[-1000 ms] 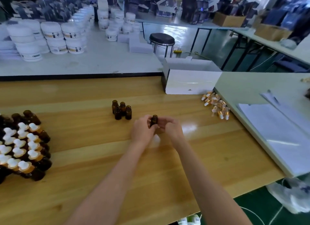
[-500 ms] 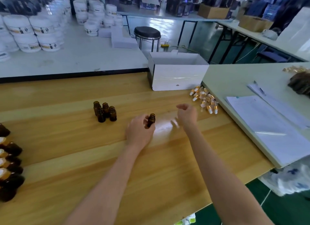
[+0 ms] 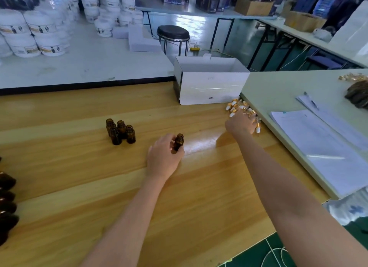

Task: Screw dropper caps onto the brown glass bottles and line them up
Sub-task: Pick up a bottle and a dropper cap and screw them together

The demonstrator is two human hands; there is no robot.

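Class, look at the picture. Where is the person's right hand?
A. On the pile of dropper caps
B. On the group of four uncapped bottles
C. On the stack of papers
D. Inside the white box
A: the right hand reaches onto the pile of dropper caps beside the white box, while the left hand holds an uncapped brown bottle.

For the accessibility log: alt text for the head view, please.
A person's left hand holds an uncapped brown glass bottle on a wooden table while the right hand touches a pile of dropper caps. Four more uncapped bottles stand to its left.
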